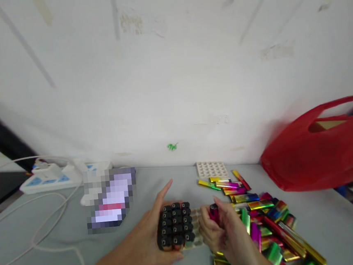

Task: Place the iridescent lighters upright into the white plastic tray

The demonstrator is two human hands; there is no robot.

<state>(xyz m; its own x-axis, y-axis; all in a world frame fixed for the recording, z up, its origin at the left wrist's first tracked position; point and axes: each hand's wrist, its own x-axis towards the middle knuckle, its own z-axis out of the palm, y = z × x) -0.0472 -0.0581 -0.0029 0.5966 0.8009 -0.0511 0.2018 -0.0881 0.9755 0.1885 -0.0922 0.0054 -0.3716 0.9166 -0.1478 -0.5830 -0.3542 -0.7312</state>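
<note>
My left hand is closed round the side of a white plastic tray with round holes, its fingers and thumb along the left edges. Rows of black-topped lighters stand upright in the tray, filling its left and middle columns; the column of holes on the right holds none. Close beside that column, my right hand is wrapped round a single magenta lighter, whose black top points up. Under and beyond this hand lies a loose heap of shiny metallic lighters in gold, green, red, blue and purple.
A second white holed tray lies near the wall. To the right, a red bag leans there. On the left are a power strip, loose white cables and a blurred-out phone. The grey table meets the wall.
</note>
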